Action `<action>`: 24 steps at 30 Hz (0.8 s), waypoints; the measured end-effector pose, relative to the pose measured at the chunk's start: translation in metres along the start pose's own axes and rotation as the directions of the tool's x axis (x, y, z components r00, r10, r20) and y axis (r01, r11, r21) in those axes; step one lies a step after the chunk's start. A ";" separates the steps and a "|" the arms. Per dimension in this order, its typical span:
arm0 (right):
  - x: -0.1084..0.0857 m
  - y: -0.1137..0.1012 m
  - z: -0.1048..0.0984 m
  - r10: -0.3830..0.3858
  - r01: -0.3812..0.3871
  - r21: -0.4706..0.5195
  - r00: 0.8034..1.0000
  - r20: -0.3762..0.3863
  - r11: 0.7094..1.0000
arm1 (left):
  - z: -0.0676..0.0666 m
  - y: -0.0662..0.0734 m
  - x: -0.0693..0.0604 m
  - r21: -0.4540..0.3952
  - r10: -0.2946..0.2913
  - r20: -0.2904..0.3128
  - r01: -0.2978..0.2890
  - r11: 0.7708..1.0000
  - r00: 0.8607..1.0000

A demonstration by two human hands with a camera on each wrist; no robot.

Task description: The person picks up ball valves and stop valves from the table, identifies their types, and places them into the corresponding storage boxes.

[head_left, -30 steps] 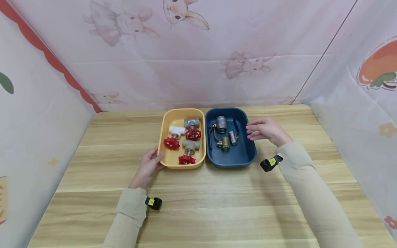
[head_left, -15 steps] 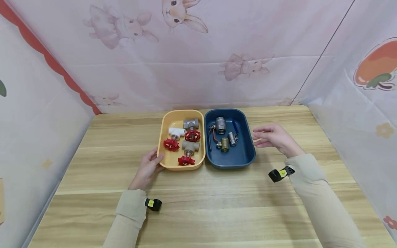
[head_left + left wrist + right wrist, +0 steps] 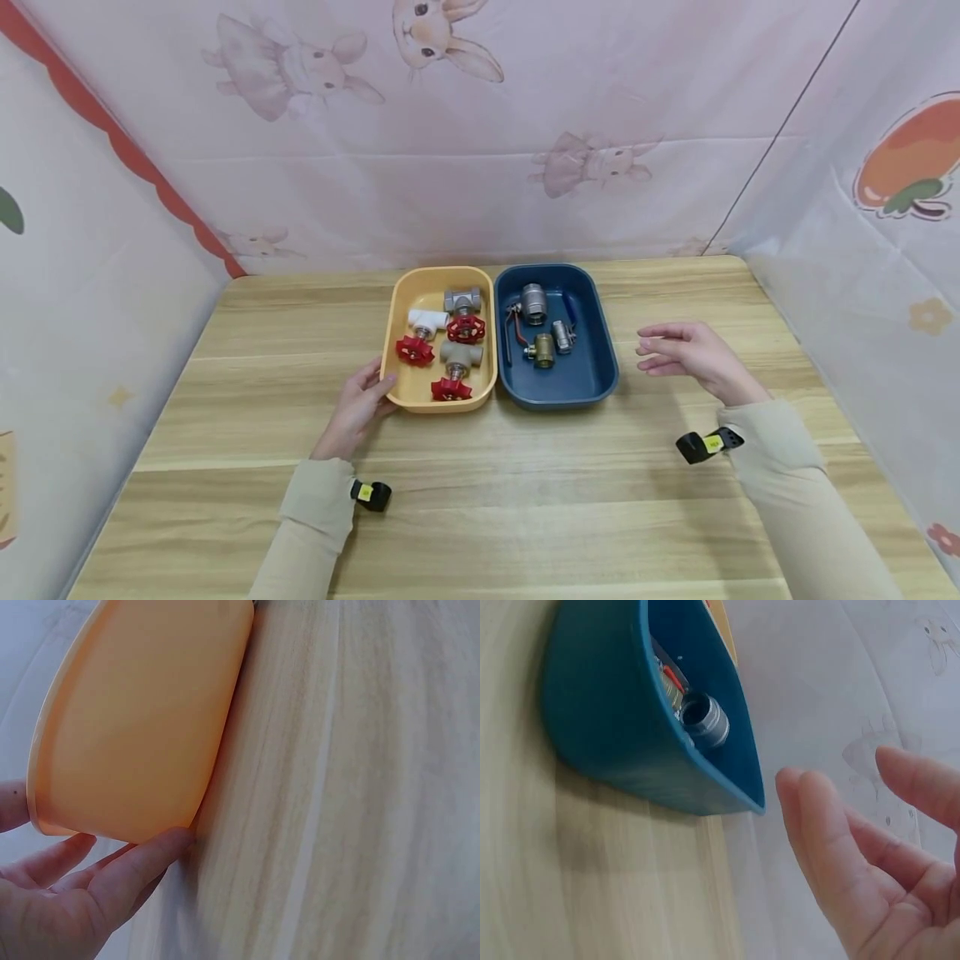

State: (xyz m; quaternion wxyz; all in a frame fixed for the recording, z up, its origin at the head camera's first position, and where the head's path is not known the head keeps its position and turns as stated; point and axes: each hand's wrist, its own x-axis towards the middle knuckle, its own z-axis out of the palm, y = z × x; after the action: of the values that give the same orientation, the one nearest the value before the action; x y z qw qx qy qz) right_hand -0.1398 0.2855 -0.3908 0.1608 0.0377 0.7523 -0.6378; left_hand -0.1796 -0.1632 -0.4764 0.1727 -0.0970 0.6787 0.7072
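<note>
My left hand (image 3: 356,410) grips the near left corner of a yellow bin (image 3: 405,387), thumb over the rim and fingers against the outer wall (image 3: 142,735). Inside lie three valves with red handwheels: a white one (image 3: 429,320), a metal one (image 3: 462,300) and a grey one (image 3: 461,354). Touching it on the right is a dark blue bin (image 3: 562,385) with three ball valves: a large steel one (image 3: 534,304), a brass one (image 3: 543,351) and a small silver one (image 3: 562,336). My right hand (image 3: 693,358) hovers right of the blue bin, holding nothing, fingers apart from it.
Both bins stand toward the back of a wood-grain table (image 3: 525,500). Printed fabric walls (image 3: 465,200) rise behind the table and along both sides. A black wrist camera (image 3: 372,496) is strapped on each wrist.
My right hand has drawn away from the blue bin's right rim, moving right and toward me. The left hand keeps its hold on the yellow bin. The valves lie as before.
</note>
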 end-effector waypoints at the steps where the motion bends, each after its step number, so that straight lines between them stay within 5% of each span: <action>1: -0.001 0.002 -0.001 -0.002 0.002 -0.001 1.000 -0.003 1.000 | 0.000 -0.001 0.000 0.002 0.003 0.001 -0.003 1.000 1.000; 12: -0.017 0.023 -0.018 -0.005 0.006 0.026 1.000 -0.008 1.000 | -0.003 -0.007 0.006 0.049 0.013 -0.004 -0.012 0.999 1.000; 24: -0.032 0.039 -0.036 -0.024 0.024 0.101 1.000 -0.004 0.995 | 0.001 0.000 -0.001 -0.025 0.006 0.006 -0.006 1.000 1.000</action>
State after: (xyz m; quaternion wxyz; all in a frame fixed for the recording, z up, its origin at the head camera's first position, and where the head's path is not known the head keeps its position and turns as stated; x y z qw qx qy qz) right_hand -0.1065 0.3320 -0.4134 0.1499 0.0375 0.7197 -0.6769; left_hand -0.1784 -0.1626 -0.4764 0.1713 -0.0951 0.6697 0.7163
